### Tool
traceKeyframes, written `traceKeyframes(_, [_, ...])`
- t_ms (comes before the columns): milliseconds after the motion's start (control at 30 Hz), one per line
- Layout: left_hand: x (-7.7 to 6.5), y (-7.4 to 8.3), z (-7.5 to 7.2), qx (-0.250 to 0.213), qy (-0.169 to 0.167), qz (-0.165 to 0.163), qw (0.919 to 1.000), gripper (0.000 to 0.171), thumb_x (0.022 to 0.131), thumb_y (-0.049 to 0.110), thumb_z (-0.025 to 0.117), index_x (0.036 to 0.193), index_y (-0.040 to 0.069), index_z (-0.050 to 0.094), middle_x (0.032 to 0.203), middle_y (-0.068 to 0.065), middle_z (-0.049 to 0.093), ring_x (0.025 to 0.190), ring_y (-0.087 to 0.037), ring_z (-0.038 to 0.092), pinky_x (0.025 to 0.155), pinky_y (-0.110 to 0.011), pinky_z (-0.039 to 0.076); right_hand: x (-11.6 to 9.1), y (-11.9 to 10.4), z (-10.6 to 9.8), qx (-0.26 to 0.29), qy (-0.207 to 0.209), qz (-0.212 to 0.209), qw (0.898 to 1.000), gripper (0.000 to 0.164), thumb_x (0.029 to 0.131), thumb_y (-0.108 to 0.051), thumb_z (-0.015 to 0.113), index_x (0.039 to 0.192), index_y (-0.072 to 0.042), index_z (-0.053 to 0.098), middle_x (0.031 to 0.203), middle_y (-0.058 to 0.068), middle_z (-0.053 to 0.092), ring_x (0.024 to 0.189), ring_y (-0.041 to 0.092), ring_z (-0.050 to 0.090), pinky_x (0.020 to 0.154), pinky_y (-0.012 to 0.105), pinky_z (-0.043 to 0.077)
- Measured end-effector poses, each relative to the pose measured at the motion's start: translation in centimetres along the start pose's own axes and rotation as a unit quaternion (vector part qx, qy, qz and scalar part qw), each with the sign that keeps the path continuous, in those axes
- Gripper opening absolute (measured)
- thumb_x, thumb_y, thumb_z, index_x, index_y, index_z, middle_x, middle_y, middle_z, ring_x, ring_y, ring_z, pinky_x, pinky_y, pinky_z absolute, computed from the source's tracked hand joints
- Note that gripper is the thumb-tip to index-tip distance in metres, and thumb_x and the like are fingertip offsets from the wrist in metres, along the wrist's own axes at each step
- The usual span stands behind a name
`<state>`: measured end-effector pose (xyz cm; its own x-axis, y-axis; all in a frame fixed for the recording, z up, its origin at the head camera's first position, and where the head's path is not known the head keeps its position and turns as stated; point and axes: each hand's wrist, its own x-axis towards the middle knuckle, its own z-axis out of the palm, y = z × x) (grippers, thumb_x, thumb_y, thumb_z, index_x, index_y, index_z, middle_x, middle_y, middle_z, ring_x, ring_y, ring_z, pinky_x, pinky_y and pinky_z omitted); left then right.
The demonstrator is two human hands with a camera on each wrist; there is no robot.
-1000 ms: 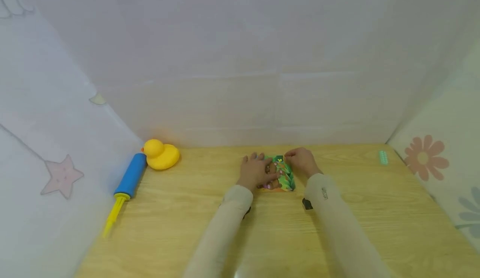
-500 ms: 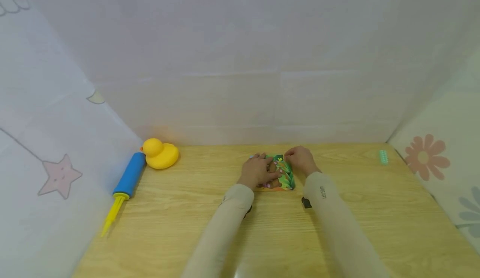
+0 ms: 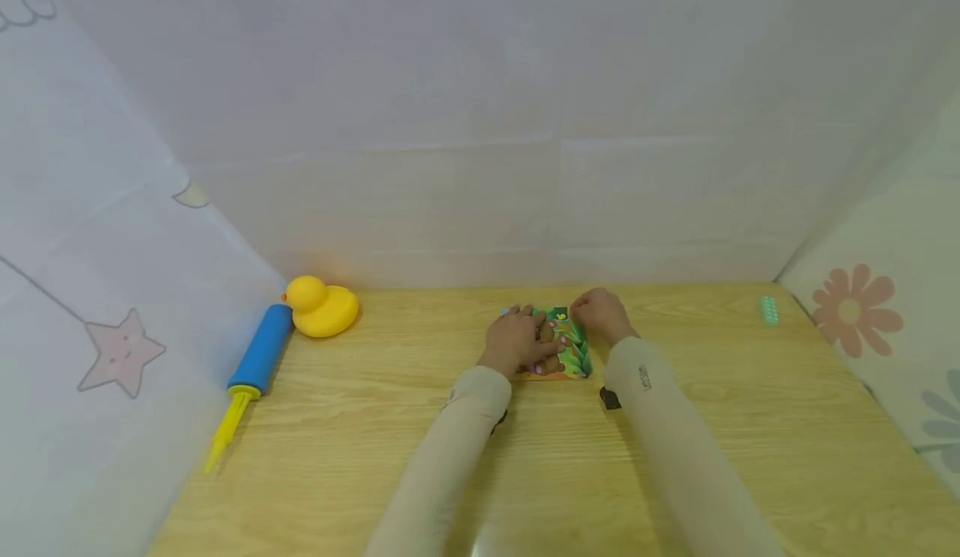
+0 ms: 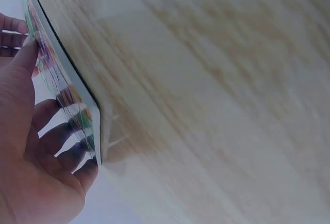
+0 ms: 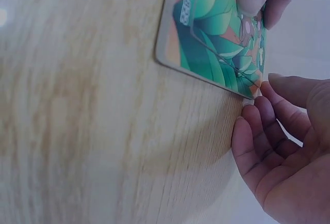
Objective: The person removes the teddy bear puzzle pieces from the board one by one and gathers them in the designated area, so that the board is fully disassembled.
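A flat jigsaw puzzle board with a green leafy picture lies on the table in front of me. My left hand rests on its left part with fingers spread, hiding much of the picture. The left wrist view shows the left fingertips touching the board's printed face. At the far right corner, my right hand has curled fingers, and its thumb and index finger pinch the board's edge. In the right wrist view a thin cut line runs across the board towards those fingertips.
On the left of the wooden table lie a yellow rubber duck and a blue hand pump with a yellow nozzle. A small mint-green studded item sits far right. Pale printed sheets enclose the back and sides.
The left hand has shifted slightly to the right and drawn its fingers in, uncovering the board's far left corner. The right hand stays at the same corner.
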<state>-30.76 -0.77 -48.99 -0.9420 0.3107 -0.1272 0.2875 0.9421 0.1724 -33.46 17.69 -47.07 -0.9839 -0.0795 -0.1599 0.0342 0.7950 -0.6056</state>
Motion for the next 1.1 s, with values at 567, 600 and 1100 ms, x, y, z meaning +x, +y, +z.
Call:
traceKeyframes(567, [-0.2, 1.1, -0.4, -0.032, 0.028, -0.028, 0.9987, 0.072, 0.091, 0.070, 0.057, 0.150, 0.028, 0.052, 0.161, -0.004, 0.043, 0.152, -0.031, 0.035, 0.124, -0.047, 0.032, 0.9, -0.2, -0.4, 0.026, -0.004, 0.048, 0.998, 0.039, 0.087, -0.011, 0.053, 0.051, -0.015, 0.042, 0.048, -0.004, 0.038, 0.046, 0.012, 0.031, 0.046, 0.025, 0.032])
traceKeyframes(600, [-0.2, 1.1, -0.4, -0.033, 0.026, -0.028, 0.9987, 0.072, 0.091, 0.070, 0.057, 0.150, 0.029, 0.052, 0.161, -0.003, 0.042, 0.152, -0.031, 0.035, 0.124, -0.047, 0.031, 1.0, -0.3, -0.5, 0.028, -0.006, 0.051, 0.998, 0.039, 0.087, -0.010, 0.053, 0.050, -0.016, 0.041, 0.047, -0.005, 0.038, 0.044, 0.011, 0.030, 0.045, 0.024, 0.031])
traceKeyframes(1100, [-0.2, 1.3, -0.5, -0.081, 0.006, -0.061, 0.9948, 0.071, 0.091, 0.064, 0.063, 0.151, 0.028, 0.050, 0.164, -0.004, 0.038, 0.155, -0.030, 0.029, 0.114, -0.050, 0.045, 0.5, -1.8, -0.6, 0.023, 0.003, 0.096, 0.995, 0.030, 0.086, -0.007, 0.055, 0.056, -0.011, 0.057, 0.054, 0.003, 0.064, 0.044, 0.008, 0.057, 0.050, 0.022, 0.047])
